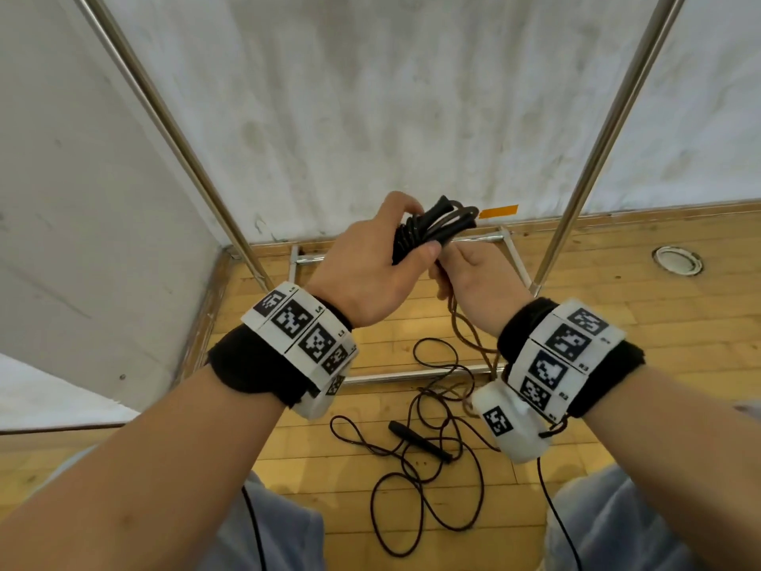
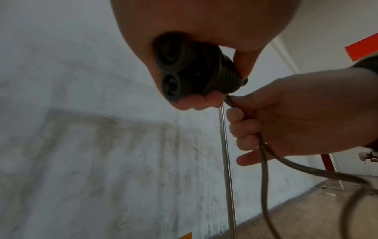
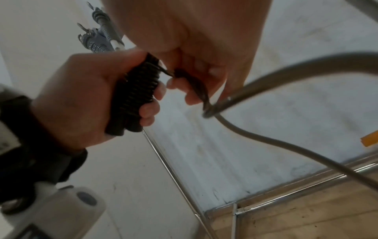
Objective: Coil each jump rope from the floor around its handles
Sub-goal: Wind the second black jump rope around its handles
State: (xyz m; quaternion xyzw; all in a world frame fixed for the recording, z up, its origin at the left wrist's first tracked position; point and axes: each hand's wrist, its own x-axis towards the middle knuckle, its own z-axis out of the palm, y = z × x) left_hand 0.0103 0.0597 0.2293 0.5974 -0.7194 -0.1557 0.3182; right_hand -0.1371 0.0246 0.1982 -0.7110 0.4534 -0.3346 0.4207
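Two black handles held side by side, with dark rope coiled round them, make a bundle point(image 1: 432, 224) that my left hand point(image 1: 405, 236) grips at chest height. The handles' round ends point(image 2: 174, 67) face the left wrist camera. Just right of the bundle, my right hand point(image 1: 469, 274) holds the loose rope point(image 1: 457, 323) where it leaves the coil. From there the rope point(image 3: 286, 72) hangs in a loop down to the floor. Below my wrists, on the floor, lies a tangle of rope point(image 1: 412, 513) with a black handle point(image 1: 420, 440) in it.
A shiny metal rack frame point(image 1: 173, 129) stands ahead with slanted poles and base bars on the wooden floor point(image 1: 617, 307). Stained white walls close the corner behind it. A round floor fitting point(image 1: 677, 260) sits at the right. Orange tape point(image 1: 499, 211) marks the wall.
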